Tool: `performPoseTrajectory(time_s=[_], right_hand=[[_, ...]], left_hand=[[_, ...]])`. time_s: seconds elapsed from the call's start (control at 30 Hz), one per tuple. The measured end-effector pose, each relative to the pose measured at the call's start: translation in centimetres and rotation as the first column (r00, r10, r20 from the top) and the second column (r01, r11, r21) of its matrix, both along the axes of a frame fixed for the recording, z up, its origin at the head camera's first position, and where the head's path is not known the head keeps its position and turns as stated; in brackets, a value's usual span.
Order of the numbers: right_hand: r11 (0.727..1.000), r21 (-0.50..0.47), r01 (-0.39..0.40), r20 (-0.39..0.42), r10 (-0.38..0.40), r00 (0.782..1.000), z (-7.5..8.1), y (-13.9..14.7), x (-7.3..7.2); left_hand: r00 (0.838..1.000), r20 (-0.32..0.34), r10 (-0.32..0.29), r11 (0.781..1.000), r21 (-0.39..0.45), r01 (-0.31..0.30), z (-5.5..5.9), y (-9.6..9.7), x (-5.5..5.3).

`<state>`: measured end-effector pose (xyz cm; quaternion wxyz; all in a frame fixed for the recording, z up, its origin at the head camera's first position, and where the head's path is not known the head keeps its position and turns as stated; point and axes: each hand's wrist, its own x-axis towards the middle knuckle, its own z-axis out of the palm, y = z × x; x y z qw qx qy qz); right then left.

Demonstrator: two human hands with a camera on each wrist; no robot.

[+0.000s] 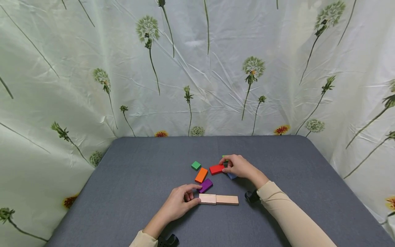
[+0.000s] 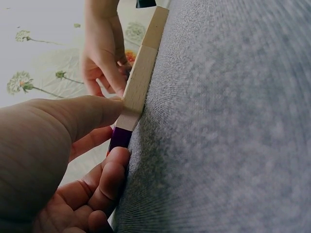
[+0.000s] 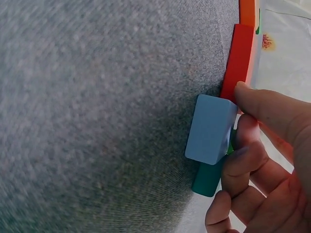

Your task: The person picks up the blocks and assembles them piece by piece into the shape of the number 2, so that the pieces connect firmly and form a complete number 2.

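My right hand [image 1: 242,167] pinches the right end of a red block [image 1: 216,169] between thumb and index finger. A blue block [image 3: 209,128] lies just beside those fingers, with a teal block [image 3: 208,179] partly behind it. My left hand [image 1: 179,200] is at the left end of a pale wooden block [image 1: 207,198], its thumb touching that block. Its index fingertip reaches a purple block [image 1: 206,185]. End to end with the first wooden block lies a second wooden block [image 1: 227,200].
An orange block [image 1: 201,175] and a green block [image 1: 196,165] lie left of the red one. A light green block [image 1: 224,157] is mostly hidden behind the right hand. The grey table [image 1: 148,164] meets a flower-patterned curtain [image 1: 216,85] at its back.
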<state>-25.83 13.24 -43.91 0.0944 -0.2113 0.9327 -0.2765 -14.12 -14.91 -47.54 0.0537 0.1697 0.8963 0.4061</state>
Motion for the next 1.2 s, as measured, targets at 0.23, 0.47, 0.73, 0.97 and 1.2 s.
performPoseTrajectory(time_s=[0.23, 0.47, 0.73, 0.97, 1.2], right_hand=[[1.000, 0.025, -0.015, 0.011, 0.015, 1.000, 0.2, -0.2, 0.3], [0.998, 0.055, -0.030, 0.023, 0.028, 0.999, 0.5, -0.5, 0.6], [0.997, 0.059, -0.046, 0.037, 0.044, 0.998, 0.9, -0.6, 1.1], [0.996, 0.070, -0.048, 0.040, 0.046, 0.998, 0.9, -0.7, 1.2], [0.995, 0.077, -0.063, 0.044, 0.060, 0.997, 1.0, -0.8, 1.2]], left_hand=[[1.000, -0.004, -0.002, 1.000, 0.001, 0.002, -0.1, 0.0, 0.0], [1.000, -0.003, 0.000, 1.000, 0.000, 0.000, -0.2, 0.0, 0.1], [1.000, -0.008, -0.001, 1.000, 0.011, 0.001, 0.1, 0.0, 0.2], [1.000, -0.013, -0.004, 1.000, 0.011, 0.004, 0.2, 0.0, 0.1], [1.000, -0.021, -0.008, 1.000, 0.015, 0.008, 0.2, 0.0, 0.0]])
